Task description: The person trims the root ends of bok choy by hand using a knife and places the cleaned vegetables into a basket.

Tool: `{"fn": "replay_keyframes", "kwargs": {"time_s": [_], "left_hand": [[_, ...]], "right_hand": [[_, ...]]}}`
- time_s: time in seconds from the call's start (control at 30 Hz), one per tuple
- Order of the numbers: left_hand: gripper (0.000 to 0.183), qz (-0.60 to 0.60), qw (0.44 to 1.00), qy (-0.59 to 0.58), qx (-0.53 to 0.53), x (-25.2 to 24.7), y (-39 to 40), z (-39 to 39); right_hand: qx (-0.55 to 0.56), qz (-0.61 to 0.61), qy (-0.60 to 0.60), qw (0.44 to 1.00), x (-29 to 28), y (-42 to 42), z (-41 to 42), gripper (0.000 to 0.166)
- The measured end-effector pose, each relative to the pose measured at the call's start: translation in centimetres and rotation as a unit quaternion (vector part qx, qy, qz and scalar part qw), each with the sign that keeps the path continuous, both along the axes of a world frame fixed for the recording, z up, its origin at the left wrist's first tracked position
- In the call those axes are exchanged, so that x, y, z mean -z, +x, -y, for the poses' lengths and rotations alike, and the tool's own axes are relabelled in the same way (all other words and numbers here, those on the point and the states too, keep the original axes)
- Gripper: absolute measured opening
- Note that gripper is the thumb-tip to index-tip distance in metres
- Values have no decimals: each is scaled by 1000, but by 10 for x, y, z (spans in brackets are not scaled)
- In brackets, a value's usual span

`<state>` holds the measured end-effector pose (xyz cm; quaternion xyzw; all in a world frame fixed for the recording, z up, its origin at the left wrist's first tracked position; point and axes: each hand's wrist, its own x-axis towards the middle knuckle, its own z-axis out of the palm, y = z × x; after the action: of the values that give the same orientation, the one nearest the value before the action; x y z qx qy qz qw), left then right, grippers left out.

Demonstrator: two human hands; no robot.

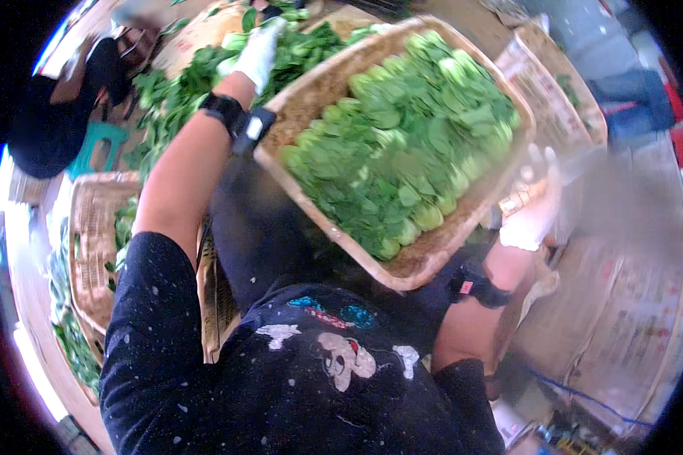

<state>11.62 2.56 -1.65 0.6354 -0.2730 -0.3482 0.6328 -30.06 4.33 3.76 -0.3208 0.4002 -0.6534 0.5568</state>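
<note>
A plastic crate (pixel 333 230) rests tilted over my lap, with rows of bok choy (pixel 398 142) packed in it, leaves toward the middle and pale stems outward. Beyond its far left corner, my left hand (pixel 260 54), in a white glove, reaches onto a heap of loose leafy greens (pixel 313 48); its fingertips are hard to make out. My right hand (pixel 529 210), also white-gloved, is beside the crate's right wall, palm partly up. An orange-and-white patch shows across that palm, and blur hides whether it is a held thing.
Another crate (pixel 99 239) with some greens stands at my left, near a green plastic stool (pixel 99 149). A person in dark clothing (pixel 40 125) is at the far left. Printed cardboard (pixel 626 330) lies at right, with a blue cord (pixel 592 398) across it.
</note>
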Motion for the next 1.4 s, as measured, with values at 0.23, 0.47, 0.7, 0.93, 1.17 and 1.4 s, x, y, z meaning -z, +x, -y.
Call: {"fn": "replay_keyframes", "kwargs": {"time_s": [0.23, 0.47, 0.7, 0.93, 1.17, 1.4], "left_hand": [[38, 479, 643, -10, 598, 124, -249, 10], [49, 758, 427, -42, 492, 206, -302, -17], [64, 601, 628, -97, 485, 127, -239, -18], [89, -141, 916, -104, 360, 36, -157, -104], [71, 2, 986, -31, 165, -11, -113, -203], [58, 342, 936, 48, -69, -52, -65, -296]], "right_hand": [[26, 22, 47, 998, 66, -34, 30, 35], [-41, 101, 24, 994, 82, -28, 29, 30], [-33, 90, 57, 994, 77, -24, 31, 26], [-221, -72, -22, 972, 60, 22, 1, 39], [-339, -387, -142, 846, 54, 112, -66, 22], [-329, -516, -525, 592, 2, 223, -140, 14]]}}
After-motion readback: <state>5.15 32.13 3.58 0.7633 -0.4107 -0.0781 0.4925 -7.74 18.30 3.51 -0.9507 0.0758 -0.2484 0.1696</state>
